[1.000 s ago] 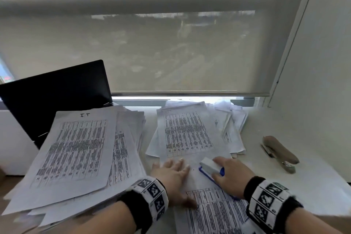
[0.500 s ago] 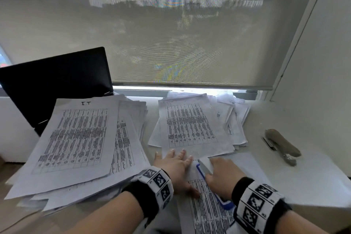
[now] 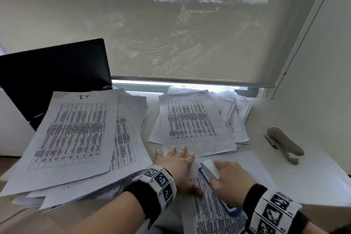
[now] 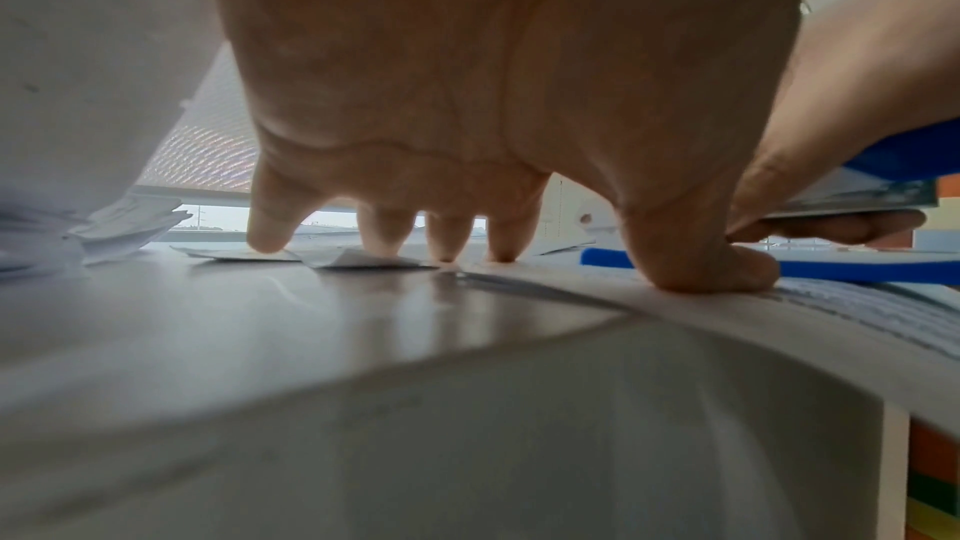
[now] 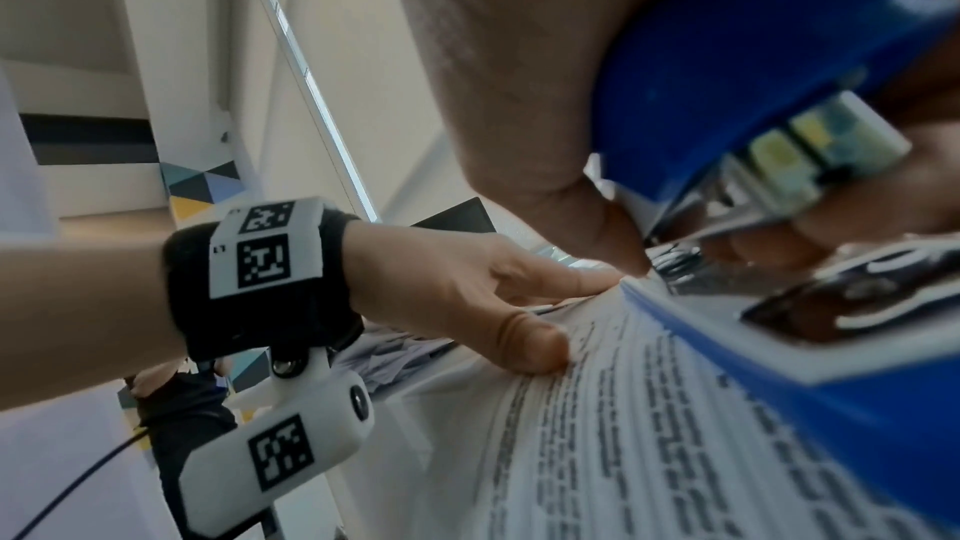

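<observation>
- Lower centre: left hand [image 3: 177, 167] lies flat, fingers spread, pressing the printed sheet [image 3: 210, 214].
- Beside it, right hand [image 3: 230, 182] grips the blue stapler [image 3: 209, 169] on that sheet, fingers curled round it.

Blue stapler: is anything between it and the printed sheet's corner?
Nothing visible. The right hand holds the blue stapler at the printed sheet's top corner. The left hand presses the sheet flat beside it, thumb close to the stapler's base but not in its mouth.

Your stapler [image 3: 209, 170]: blue base, white top, mouth open, slanted across upper part of sheet [image 3: 210, 216]. Sheet: white, dense printed table, face up, flat on desk [image 3: 313, 178].
</observation>
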The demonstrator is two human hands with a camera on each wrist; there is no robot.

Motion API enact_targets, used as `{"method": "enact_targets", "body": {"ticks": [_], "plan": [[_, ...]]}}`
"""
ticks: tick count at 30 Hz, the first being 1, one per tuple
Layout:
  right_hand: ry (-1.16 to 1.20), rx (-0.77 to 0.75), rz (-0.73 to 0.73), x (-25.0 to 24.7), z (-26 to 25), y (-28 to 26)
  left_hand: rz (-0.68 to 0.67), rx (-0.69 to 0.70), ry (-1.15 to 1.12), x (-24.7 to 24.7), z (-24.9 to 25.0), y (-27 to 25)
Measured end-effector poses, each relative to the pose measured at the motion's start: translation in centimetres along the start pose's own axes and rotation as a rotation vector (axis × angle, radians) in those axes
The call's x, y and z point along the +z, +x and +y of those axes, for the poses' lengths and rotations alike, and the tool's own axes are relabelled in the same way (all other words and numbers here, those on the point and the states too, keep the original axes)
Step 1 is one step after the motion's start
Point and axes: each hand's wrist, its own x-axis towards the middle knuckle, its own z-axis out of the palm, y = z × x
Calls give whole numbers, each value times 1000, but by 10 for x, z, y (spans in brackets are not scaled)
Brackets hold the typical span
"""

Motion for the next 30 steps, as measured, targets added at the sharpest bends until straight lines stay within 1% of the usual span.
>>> {"method": "enact_targets", "body": {"ticks": [3, 5, 8, 11, 12, 13, 14, 15, 16, 17, 18, 19, 20, 22, 24, 26, 27, 28, 29, 30], "plan": [[20, 60, 25, 5, -6, 13, 5, 1, -6, 1, 0, 0], [-8, 94, 48, 7, -9, 24, 12, 4, -1, 1, 0, -1], [-46, 88, 34, 4, -12, 32, 17, 2, 5, 1, 0, -1], [110, 48, -10, -6, 0, 24, 6, 0, -7, 0, 0, -2], [208, 45, -12, -9, 6, 19, 5, 2, -15, -1, 0, -2], [369, 59, -11, -13, 9, 13, 4, 6, -21, -1, 0, -2], [594, 83, -14, -17, 11, 7, 5, 11, -24, 0, -1, -3], [881, 131, -40, -21, 12, 0, 5, 14, -25, 0, -1, -3], [1190, 212, -99, -25, 13, -7, 5, 15, -24, 0, -2, -3], [1437, 300, -172, -30, 14, -12, 3, 15, -23, 0, -2, -3], [1591, 372, -241, -34, 15, -17, -1, 14, -20, -1, -1, -3], [1668, 414, -295, -37, 18, -19, -6, 14, -18, -1, -1, -3], [1703, 415, -340, -39, 19, -21, -9, 13, -14, -2, 0, -3], [1712, 373, -399, -40, 21, -21, -16, 8, -6, -2, 1, -4], [1651, 321, -447, -42, 22, -23, -19, 4, 5, -3, 1, -5], [1568, 315, -469, -44, 20, -27, -18, 2, 12, -3, 2, -5], [1534, 340, -456, -45, 19, -26, -18, 1, 12, -3, 2, -5], [1452, 346, -399, -45, 16, -26, -18, 1, 9, -3, 1, -4], [1291, 295, -298, -43, 13, -25, -16, 1, 5, -2, 1, -4], [1025, 193, -169, -41, 12, -23, -15, 1, 0, -2, 1, -3]]}}
